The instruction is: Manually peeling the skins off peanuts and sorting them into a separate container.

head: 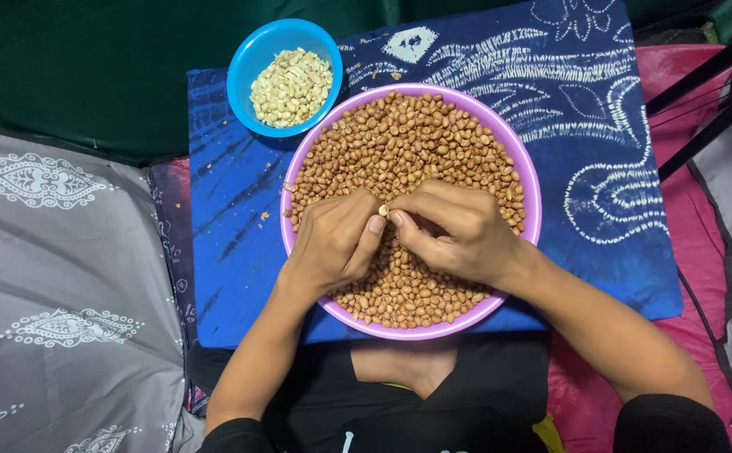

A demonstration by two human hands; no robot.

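From above the person's lap, a wide round purple plastic bowl (pixel 523 172) sits on a blue tie-dyed cloth-covered board (pixel 601 126), heaped with brown-skinned peanuts (pixel 399 143). Both hands meet over the middle of the bowl. The left hand (pixel 332 243) and the right hand (pixel 454 231) have their thumbs and forefingers pressed together tip to tip, pinching one small pale peanut (pixel 382 210) between them; the remaining fingers of each hand are curled in, resting on the heap. Just beyond the purple bowl's far left rim, touching or nearly so, stands a smaller round blue plastic bowl (pixel 244 67) holding pale skinned peanuts (pixel 292 86). A few bits of skin lie on the cloth. Grey patterned fabric (pixel 55 268) lies off to the left.
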